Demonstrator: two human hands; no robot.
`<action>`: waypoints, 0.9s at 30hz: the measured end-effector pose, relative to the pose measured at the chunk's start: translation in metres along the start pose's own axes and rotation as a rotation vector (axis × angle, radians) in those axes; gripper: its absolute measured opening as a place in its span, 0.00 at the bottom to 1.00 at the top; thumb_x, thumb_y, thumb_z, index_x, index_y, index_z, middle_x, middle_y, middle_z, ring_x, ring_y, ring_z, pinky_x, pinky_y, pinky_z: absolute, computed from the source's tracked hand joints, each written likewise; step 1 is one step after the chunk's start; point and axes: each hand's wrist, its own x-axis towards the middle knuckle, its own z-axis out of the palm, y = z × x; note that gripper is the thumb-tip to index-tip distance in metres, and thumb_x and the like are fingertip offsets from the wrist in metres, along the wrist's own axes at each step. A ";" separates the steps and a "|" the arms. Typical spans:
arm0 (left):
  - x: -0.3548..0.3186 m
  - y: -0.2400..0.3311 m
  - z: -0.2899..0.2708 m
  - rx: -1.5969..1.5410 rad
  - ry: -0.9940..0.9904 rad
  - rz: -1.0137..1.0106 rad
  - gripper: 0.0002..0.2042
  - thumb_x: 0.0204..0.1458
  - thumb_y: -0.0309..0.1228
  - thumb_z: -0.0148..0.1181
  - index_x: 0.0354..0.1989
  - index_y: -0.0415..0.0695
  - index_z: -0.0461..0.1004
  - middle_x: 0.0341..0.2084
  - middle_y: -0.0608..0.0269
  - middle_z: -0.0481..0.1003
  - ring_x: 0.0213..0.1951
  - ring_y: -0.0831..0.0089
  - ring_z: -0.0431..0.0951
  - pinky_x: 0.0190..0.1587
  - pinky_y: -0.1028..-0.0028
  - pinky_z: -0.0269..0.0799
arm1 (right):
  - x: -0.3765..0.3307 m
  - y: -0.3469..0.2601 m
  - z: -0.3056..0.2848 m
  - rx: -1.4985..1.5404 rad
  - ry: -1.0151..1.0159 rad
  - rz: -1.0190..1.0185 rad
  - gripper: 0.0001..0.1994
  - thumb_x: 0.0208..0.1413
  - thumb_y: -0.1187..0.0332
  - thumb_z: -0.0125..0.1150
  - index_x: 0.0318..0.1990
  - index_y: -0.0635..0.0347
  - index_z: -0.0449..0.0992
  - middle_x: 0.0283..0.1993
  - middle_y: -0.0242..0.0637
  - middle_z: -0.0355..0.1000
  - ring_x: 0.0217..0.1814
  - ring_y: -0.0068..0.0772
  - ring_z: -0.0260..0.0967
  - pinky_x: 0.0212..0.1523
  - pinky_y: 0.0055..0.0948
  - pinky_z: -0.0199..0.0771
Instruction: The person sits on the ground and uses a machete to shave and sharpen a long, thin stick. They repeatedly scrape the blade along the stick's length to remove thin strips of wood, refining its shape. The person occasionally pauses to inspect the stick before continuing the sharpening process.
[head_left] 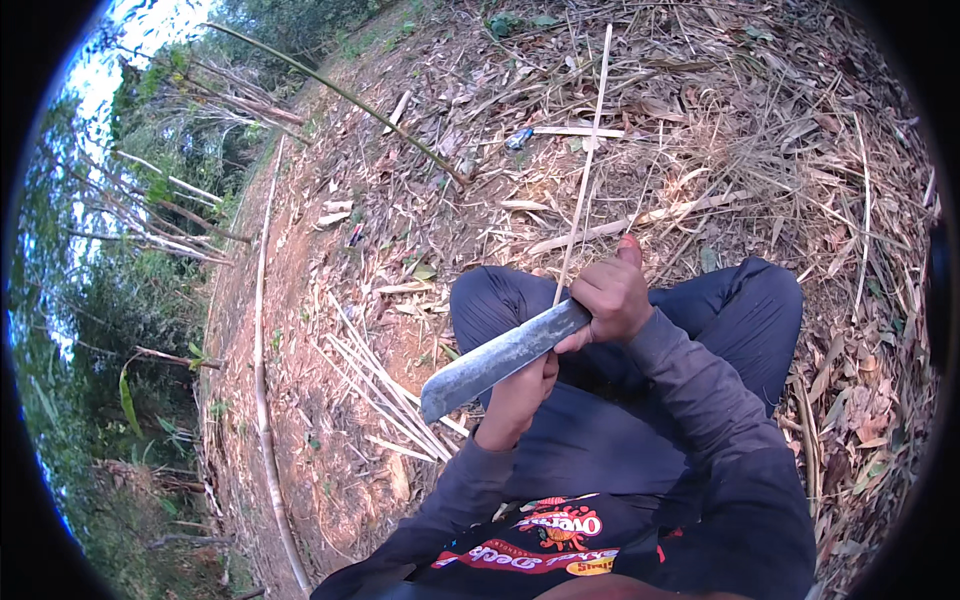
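Observation:
My right hand (612,292) is closed around the handle end of a machete (500,362), its thumb sticking up. The broad grey blade slants down to the left across my lap. Beneath the blade, my left hand (520,400) is closed, its fingers partly hidden by the metal. A long, thin, pale bamboo strip (585,175) stretches away from me past the knees and disappears behind the blade at my left hand. The strip and blade appear to meet there, though the contact point is hidden.
Left of my crossed legs (745,310) lies a bundle of split pale strips (385,385). A long pole (262,370) lies farther left, and a green stem (345,95) leans over the ground. Dry leaves and wood scraps (640,220) cover the slope; bushes (120,380) stand at far left.

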 end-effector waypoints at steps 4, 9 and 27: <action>0.005 0.013 0.013 -0.013 -0.089 0.000 0.14 0.69 0.37 0.43 0.29 0.49 0.63 0.16 0.77 0.51 0.14 0.86 0.47 0.17 0.80 0.39 | -0.001 0.018 -0.007 -0.023 0.122 -0.013 0.37 0.36 0.25 0.56 0.19 0.57 0.66 0.19 0.35 0.58 0.20 0.41 0.63 0.25 0.39 0.62; 0.000 0.023 0.022 -0.011 -0.112 0.008 0.12 0.70 0.40 0.41 0.33 0.49 0.62 0.16 0.77 0.50 0.14 0.87 0.46 0.16 0.80 0.39 | -0.006 0.034 -0.016 -0.120 0.113 0.053 0.36 0.37 0.25 0.57 0.21 0.56 0.68 0.19 0.34 0.60 0.21 0.39 0.65 0.30 0.40 0.65; -0.058 0.005 -0.034 -0.074 -0.105 -0.149 0.14 0.70 0.41 0.39 0.33 0.49 0.61 0.15 0.76 0.49 0.14 0.86 0.46 0.15 0.80 0.39 | -0.004 0.055 -0.012 0.003 -0.103 0.682 0.35 0.60 0.33 0.45 0.21 0.60 0.73 0.16 0.44 0.66 0.20 0.48 0.69 0.23 0.44 0.66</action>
